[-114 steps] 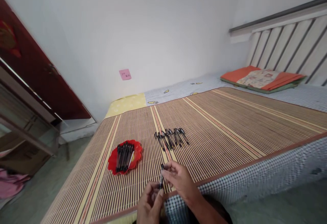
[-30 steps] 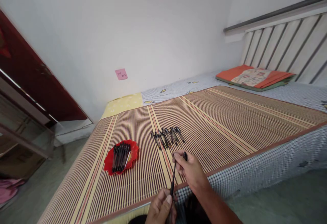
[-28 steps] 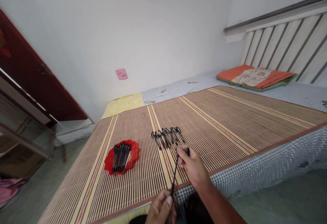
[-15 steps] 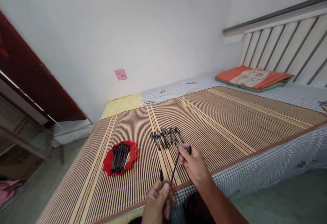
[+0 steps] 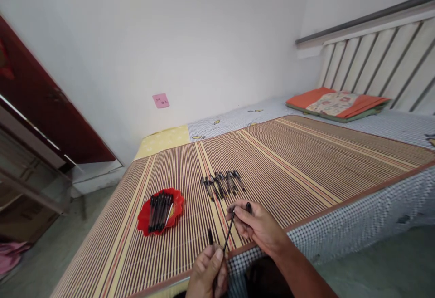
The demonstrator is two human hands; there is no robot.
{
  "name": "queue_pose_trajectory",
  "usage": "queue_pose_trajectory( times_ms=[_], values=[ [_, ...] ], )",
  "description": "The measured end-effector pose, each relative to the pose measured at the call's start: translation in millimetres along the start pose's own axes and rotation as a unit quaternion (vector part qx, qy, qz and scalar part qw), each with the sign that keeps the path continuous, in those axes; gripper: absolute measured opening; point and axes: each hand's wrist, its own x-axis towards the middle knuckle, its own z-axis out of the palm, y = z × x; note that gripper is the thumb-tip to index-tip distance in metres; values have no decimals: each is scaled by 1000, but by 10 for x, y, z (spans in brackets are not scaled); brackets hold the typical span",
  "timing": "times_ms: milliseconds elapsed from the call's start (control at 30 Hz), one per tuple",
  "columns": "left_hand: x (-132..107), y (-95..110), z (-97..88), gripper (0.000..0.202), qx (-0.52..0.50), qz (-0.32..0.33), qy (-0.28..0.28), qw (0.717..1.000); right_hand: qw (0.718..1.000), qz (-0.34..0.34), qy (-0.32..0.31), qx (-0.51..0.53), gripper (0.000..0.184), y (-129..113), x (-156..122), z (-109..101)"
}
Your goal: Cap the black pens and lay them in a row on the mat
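Refill (image 5: 228,236) pulled free of barrel (image 5: 210,236); loose pens (image 5: 222,183), red dish (image 5: 160,208) beyond.

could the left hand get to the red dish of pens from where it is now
Probably yes. The red dish lies on the mat just left of and beyond the left hand, with bare mat between. But that hand already grips a pen barrel.

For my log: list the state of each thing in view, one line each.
Left hand: closed on pen barrel, upright.
Right hand: pinching refill, slanted, out of the barrel; small black piece in its fingers.
Loose pens: side by side on mat.
Red dish: holds pens.
Pillow: flat.
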Motion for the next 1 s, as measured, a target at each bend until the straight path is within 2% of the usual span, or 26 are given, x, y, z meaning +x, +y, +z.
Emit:
queue_pose_trajectory(
  times_ms=[100,200,333,433,533,667,733,800,833,900,967,1000],
  values=[
    [11,-26,46,52,9,16,27,999,999,-16,25,-14,34,37,-18,31],
    [28,-78,116,52,27,41,70,996,993,-58,99,-33,38,150,-18,48],
    [65,-137,159,53,52,37,91,994,977,-91,172,-91,41,250,-7,-17],
    [110,-167,134,54,98,34,124,987,975,-49,146,-163,38,238,-15,-93],
    [168,-223,107,43,137,79,170,973,967,4,89,-240,30,233,-36,-121],
    [256,-283,136,27,181,133,223,948,944,-2,81,-319,21,285,-64,-69],
    [307,-267,198,23,216,157,206,941,941,-17,85,-328,22,295,-65,-50],
    [359,-236,275,24,240,186,164,939,939,-32,81,-332,23,263,-33,-77],
    [379,-225,307,27,243,197,153,937,936,-38,78,-341,23,226,5,-118],
    [393,-227,329,36,243,202,165,934,921,-49,81,-379,21,112,147,-271],
    [351,-262,276,47,244,180,191,934,888,-41,97,-448,21,-36,383,-510],
    [305,-285,223,50,249,159,193,936,861,-24,103,-497,20,-110,532,-652]
  ],
)
